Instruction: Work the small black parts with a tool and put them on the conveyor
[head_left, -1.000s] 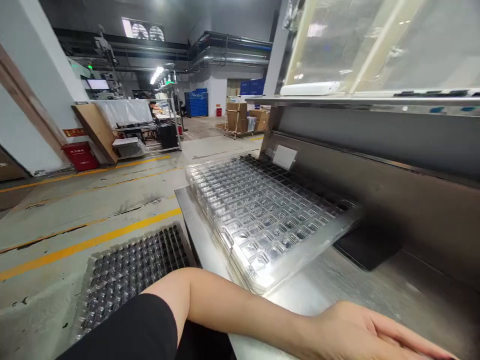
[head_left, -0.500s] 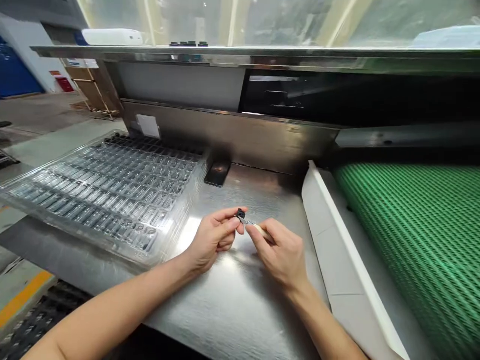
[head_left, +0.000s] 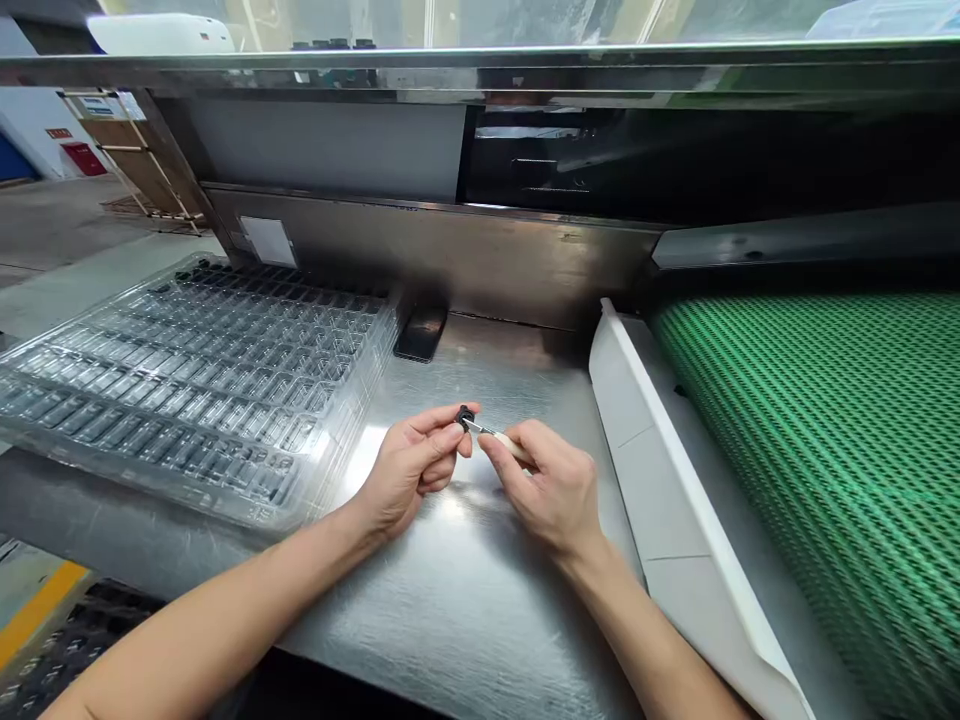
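Steel bench [head_left: 480, 600]; clear tray [head_left: 187, 380] left; green conveyor [head_left: 825, 430] right.

Two hands meet over the table [head_left: 465, 590]: one left hand [head_left: 409, 470] and one right hand [head_left: 551, 490]. Between their fingertips sits one small black part [head_left: 465, 414], and the right hand pinches one thin tool [head_left: 495, 436]. Left of the left hand lies one stack of clear blister trays [head_left: 195, 380]; how many trays it holds cannot be told. Right of the right hand run one white guide rail [head_left: 660, 480] and one green mesh belt [head_left: 825, 450]. Beyond the hands lies one flat black block [head_left: 421, 333].
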